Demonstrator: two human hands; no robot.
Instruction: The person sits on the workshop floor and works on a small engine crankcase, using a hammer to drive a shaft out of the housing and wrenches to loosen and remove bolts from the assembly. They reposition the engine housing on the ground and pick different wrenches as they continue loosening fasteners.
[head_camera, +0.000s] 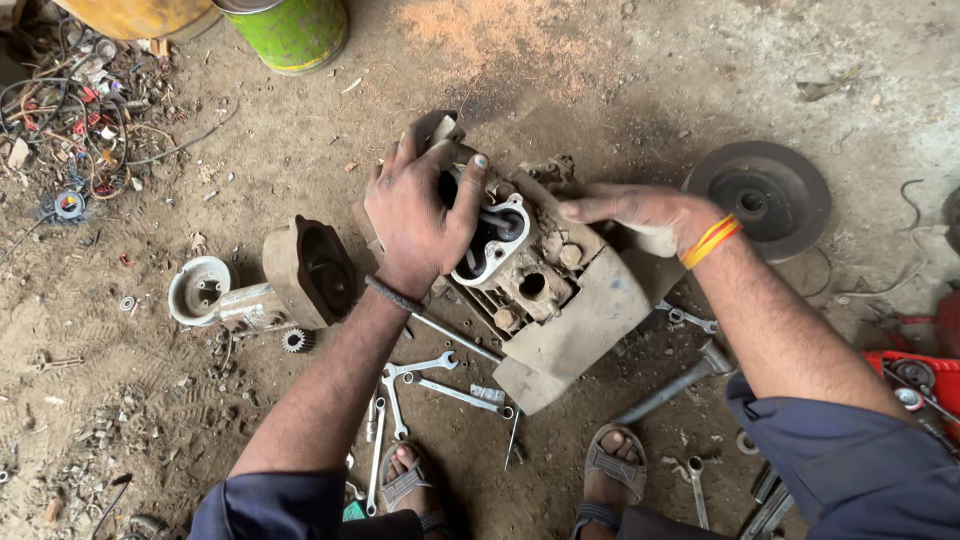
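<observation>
A dirty metal engine block (570, 310) lies on the dirt floor in the middle of the view. My left hand (420, 215) is spread over its upper end, fingers gripping the casing beside a pale gasket-shaped part (497, 245). My right hand (640, 212), with a red and yellow thread band at the wrist, lies flat on the block's far right side, fingers pointing left. Both forearms reach in from below, in dark blue sleeves.
Several spanners (425, 385) lie on the ground below the block, near my sandalled feet (612, 470). A detached housing (310, 270) and a round cover (200, 290) sit to the left, a brake disc (765, 195) to the right, a green drum (290, 30) at top, tangled wires (80, 110) top left.
</observation>
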